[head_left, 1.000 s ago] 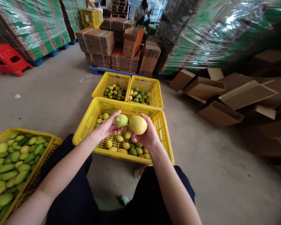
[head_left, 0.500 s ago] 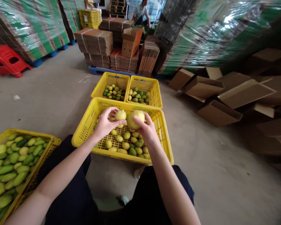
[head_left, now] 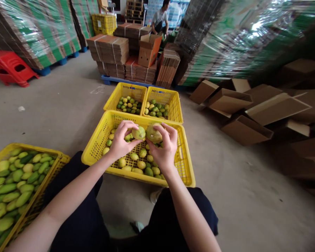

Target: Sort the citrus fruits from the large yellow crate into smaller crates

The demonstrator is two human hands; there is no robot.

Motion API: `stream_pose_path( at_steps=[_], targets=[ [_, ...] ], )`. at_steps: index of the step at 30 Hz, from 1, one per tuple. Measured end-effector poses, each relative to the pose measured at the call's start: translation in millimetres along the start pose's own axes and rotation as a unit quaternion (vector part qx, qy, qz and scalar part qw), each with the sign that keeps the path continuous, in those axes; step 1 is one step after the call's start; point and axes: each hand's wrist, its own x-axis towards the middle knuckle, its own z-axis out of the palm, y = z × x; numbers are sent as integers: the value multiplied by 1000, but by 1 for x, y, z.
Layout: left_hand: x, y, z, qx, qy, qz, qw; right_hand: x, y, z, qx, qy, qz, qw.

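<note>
Over the large yellow crate (head_left: 187, 154), my left hand (head_left: 122, 141) pinches a small yellow-green lemon (head_left: 139, 133) between thumb and fingers. Close on its right, my right hand (head_left: 164, 148) grips a larger yellow-green lemon (head_left: 152, 133), its end facing me. The two fruits are almost side by side; whether they touch I cannot tell. Loose lemons (head_left: 134, 156), yellow and green, lie scattered on the crate's bottom below, partly hidden by my hands.
Two smaller yellow crates (head_left: 180, 108) with lemons stand beyond. A crate (head_left: 58, 154) full of green, elongated-looking fruit is by my left leg. Flattened cartons (head_left: 107, 47), open boxes (head_left: 231, 99), wrapped pallets (head_left: 49, 31) and a red stool (head_left: 13, 64) surround the floor. A person (head_left: 160, 17) sits far back.
Both lemons have been turned in my fingers, showing different sides. My right hand has rolled over, its fingers now on top of the larger lemon. The left hand has shifted slightly right.
</note>
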Motion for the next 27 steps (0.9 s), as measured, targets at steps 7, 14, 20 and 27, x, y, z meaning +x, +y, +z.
stream_pose_path(
  at_steps=[7,14,20,27],
  targets=[
    [0,4,-1,10,7,14,1000,-2,0,-1,-5,28,-22,999],
    [-1,5,-2,9,9,32,999,-4,3,-2,-16,27,-47,998],
    [-4,3,-2,4,12,42,999,-5,4,-1,0,29,-52,998],
    [4,-4,-9,-113,1,-133,985,1,-2,-2,200,-38,157,966]
  ],
)
